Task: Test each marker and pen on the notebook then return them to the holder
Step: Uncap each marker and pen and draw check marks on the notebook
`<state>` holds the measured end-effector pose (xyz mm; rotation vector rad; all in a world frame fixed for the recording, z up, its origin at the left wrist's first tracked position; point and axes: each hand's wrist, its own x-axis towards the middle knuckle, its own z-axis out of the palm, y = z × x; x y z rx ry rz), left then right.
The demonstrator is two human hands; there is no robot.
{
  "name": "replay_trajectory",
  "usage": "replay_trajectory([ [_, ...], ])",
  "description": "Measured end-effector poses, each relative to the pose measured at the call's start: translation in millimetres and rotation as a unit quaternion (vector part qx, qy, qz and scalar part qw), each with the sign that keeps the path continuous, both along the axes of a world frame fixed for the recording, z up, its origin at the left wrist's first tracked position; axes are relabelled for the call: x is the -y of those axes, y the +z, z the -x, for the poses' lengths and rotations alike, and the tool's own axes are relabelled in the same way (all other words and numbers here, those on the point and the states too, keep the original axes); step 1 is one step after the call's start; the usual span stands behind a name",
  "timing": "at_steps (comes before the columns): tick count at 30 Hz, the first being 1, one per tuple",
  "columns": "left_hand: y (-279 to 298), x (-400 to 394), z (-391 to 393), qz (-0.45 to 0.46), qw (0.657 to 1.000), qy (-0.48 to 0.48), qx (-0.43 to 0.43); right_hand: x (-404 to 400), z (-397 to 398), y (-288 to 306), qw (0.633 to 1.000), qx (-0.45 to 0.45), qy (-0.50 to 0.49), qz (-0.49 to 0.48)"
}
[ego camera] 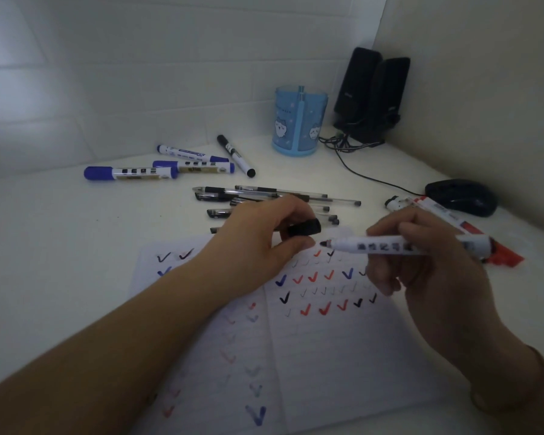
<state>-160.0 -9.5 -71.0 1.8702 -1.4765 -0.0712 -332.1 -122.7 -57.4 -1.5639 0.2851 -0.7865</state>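
Pens [277, 199] behind hands, holder [299, 124] beyond, mouse [462, 197] right.

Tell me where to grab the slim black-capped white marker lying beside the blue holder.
Pinch the slim black-capped white marker at its white mid-barrel, coming from above with fingers across its width. It lies flat and diagonal on the white desk, with open space on its right side; blue markers crowd its left.

Red, blue and black ticks pattern the white notebook [327, 340]; the holder [299, 120] is blue with cartoon faces.
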Motion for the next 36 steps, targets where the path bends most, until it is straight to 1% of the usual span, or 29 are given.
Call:
replay_trajectory([
  [3, 0.1, -0.1, 0.3, 0.0, 1.0, -0.01, 0.015, 7.4, 1.5, 1.6, 0.998, 0.004, -0.052, -0.019],
  [5, -0.1, 0.1, 0.4, -0.003, 1.0, -0.014, 0.018, 10.8, 1.2, 2.2, 0.998, 0.0, -0.062, -0.019],
  [10, 1.9, -0.6, 4.0, 0.011, 0.999, -0.026, 0.029, 10.2, -1.1, 1.5, 0.999, -0.022, -0.031, -0.007],
  [16, 2.8, -4.0, 7.3, 0.054, 0.996, -0.06, 0.045, 10.0, -3.0, 3.9, 0.997, -0.071, 0.003, -0.007],
  [18, 2.2, -4.5, 7.1, 0.064, 0.995, -0.064, 0.035, 10.2, -2.9, 3.7, 0.997, -0.07, 0.01, -0.027],
  [21, 1.1, -2.9, 8.5, 0.086, 0.995, -0.054, -0.008, 8.9, -2.4, 3.5, 0.997, -0.062, 0.019, -0.043],
  [24, 0.2, -0.5, 12.8, 0.108, 0.992, -0.048, -0.048, 7.5, -1.1, 2.3, 0.997, -0.058, 0.024, -0.042],
  [27, 0.8, 0.2, 15.1, 0.127, 0.99, -0.049, -0.049, 6.8, 0.0, 2.1, 0.998, -0.058, 0.026, -0.023],
  [33, 3.8, -0.3, 22.5, 0.113, 0.991, -0.05, -0.042, 6.7, 2.7, 5.8, 0.998, -0.068, 0.015, 0.014],
  [35, 5.5, 0.8, 18.3, 0.093, 0.994, -0.037, -0.034, 9.0, -1.8, 2.9, 0.996, -0.083, 0.021, 0.016],
  [36, 7.2, 3.2, 17.2, 0.074, 0.997, -0.026, -0.016, 9.0, -1.8, 2.2, 0.995, -0.092, 0.015, 0.031],
])
